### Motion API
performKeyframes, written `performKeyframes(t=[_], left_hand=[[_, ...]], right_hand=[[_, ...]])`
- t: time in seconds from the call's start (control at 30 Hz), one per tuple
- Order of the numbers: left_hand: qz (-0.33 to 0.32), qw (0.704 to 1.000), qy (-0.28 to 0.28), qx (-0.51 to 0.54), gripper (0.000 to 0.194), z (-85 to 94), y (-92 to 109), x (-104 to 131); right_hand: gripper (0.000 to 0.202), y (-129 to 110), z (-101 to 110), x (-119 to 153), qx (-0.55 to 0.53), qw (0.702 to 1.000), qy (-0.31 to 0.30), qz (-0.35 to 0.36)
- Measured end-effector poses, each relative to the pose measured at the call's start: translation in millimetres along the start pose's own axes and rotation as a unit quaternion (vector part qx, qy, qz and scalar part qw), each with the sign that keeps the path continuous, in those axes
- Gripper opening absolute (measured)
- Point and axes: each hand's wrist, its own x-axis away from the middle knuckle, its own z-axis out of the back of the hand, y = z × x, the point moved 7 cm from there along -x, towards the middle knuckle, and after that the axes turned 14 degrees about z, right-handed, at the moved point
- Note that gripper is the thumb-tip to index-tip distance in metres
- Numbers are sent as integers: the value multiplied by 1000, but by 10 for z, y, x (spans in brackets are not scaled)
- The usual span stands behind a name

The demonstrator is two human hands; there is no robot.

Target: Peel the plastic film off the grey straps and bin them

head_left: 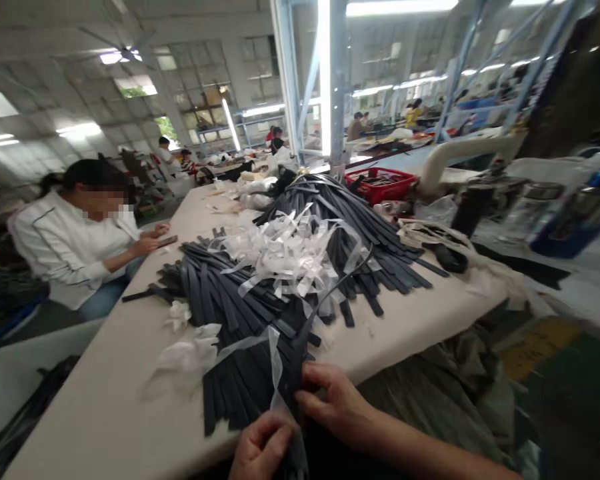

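Observation:
At the near edge of the table (pixel 95 393), my left hand (pixel 264 445) is closed in a pinch on a translucent white film strip (pixel 276 367). Beside it, my right hand (pixel 336 405) pinches the edge of a long dark grey strap (pixel 295 357), whose lower end hangs down past my left hand. Both hands are close together, the right one slightly farther up the strap. Just beyond them lies a spread of dark grey straps (pixel 215 287). A tangled heap of white film strips (pixel 293 257) rests on top of these.
More dark straps (pixel 330 207) are bundled at the back. Crumpled white film (pixel 193 353) lies left of the straps. A red basket (pixel 383 187) stands behind, near a blue post (pixel 337 87). A seated person (pixel 75 233) holds a phone (pixel 169 241) at the table's left side.

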Motion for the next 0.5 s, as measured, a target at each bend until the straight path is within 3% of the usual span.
performKeyframes(t=[0.1,0.2,0.27,0.33,0.4,0.5], left_hand=[[-35,997,41,-53,47,270,58,206],[-49,990,76,-105,42,484,141,445],[-62,986,108,-113,36,589,216,590],[-78,985,131,-85,31,654,285,699],[-80,988,125,-35,31,676,313,748],[-63,991,102,61,31,701,297,728]], right_hand=[[10,-228,-174,-73,23,989,-140,40],[15,-652,-77,-270,111,968,-130,185],[21,-775,-62,-443,194,947,-134,217],[21,-698,-211,-580,213,935,-226,170],[21,-583,-419,-619,167,923,-327,117],[22,-478,-614,-595,17,927,-372,47]])
